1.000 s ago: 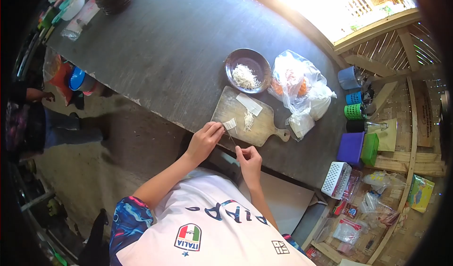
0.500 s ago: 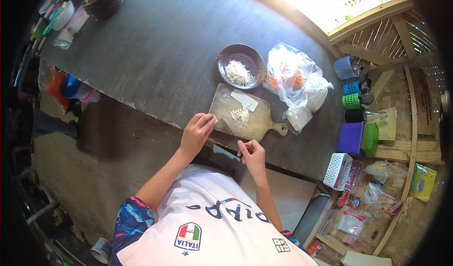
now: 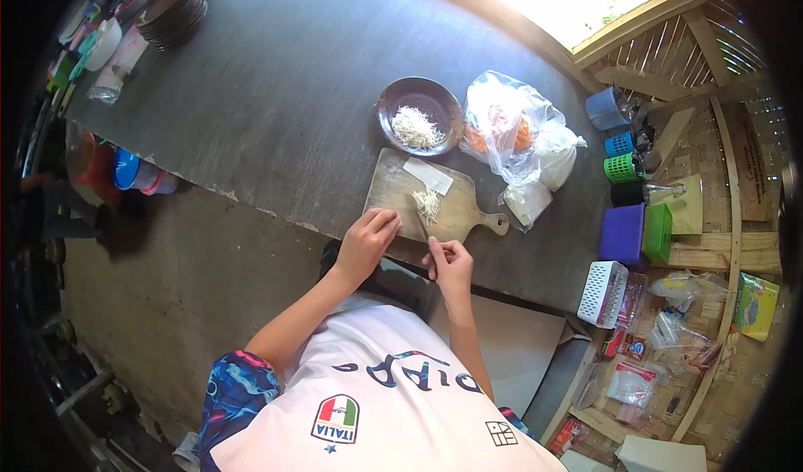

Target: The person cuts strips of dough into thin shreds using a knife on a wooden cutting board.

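Note:
My right hand (image 3: 452, 264) is closed round the handle of a thin knife (image 3: 421, 221), its blade reaching over a wooden cutting board (image 3: 386, 183). The blade touches or nearly touches a small heap of thin pale strips (image 3: 427, 204) on the board. At the board's near left edge my left hand (image 3: 369, 239) rests with curled fingers, and whatever they hold is hidden. A flat white piece (image 3: 428, 176) lies on the board beyond the heap. Behind the board, a dark round bowl (image 3: 391, 95) contains more fine white shreds (image 3: 416, 126).
Clear plastic bags (image 3: 510, 125) with orange and white contents stand right of the bowl. Dark stacked dishes (image 3: 173, 13) sit at the table's far left. Purple (image 3: 622, 232) and green (image 3: 657, 232) containers hang on the right wall. The dark table (image 3: 276, 95) has its near edge by my wrists.
My left hand has moved right, nearer the knife, over the board's edge. The knife has come up against the strips, which now lie in a tighter heap. The view has shifted slightly.

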`<state>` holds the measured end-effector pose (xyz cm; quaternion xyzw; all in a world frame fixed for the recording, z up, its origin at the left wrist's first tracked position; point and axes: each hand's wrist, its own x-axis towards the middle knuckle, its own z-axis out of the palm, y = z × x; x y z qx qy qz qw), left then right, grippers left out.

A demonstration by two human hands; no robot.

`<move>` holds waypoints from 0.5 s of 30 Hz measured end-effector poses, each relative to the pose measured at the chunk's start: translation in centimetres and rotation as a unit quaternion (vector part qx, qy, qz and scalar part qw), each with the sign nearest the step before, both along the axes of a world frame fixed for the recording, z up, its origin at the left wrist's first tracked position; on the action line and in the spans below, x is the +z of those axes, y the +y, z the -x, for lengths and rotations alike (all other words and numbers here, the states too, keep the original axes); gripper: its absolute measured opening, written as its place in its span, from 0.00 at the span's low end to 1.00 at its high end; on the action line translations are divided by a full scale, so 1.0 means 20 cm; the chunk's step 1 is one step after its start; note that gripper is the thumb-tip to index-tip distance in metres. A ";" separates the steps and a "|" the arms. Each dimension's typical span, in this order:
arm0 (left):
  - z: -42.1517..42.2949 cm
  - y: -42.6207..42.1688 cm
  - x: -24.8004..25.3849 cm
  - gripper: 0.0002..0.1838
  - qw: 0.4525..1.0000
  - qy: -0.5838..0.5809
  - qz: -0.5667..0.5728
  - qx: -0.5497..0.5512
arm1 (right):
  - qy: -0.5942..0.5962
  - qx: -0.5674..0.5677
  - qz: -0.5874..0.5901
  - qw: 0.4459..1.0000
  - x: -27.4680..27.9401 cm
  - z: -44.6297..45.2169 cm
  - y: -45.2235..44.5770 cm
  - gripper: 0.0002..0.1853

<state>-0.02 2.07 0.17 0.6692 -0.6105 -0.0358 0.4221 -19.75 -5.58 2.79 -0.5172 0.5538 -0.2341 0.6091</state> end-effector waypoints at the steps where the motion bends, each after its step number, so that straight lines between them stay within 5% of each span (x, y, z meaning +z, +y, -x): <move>1: 0.00 0.00 0.00 0.08 1.000 0.005 0.001 0.001 | 0.009 -0.015 0.016 1.000 0.01 0.01 0.00 0.15; 15: -0.12 0.02 -0.01 0.11 0.999 0.034 -0.020 -0.026 | 0.054 -0.013 0.059 0.997 0.08 0.01 0.14 0.14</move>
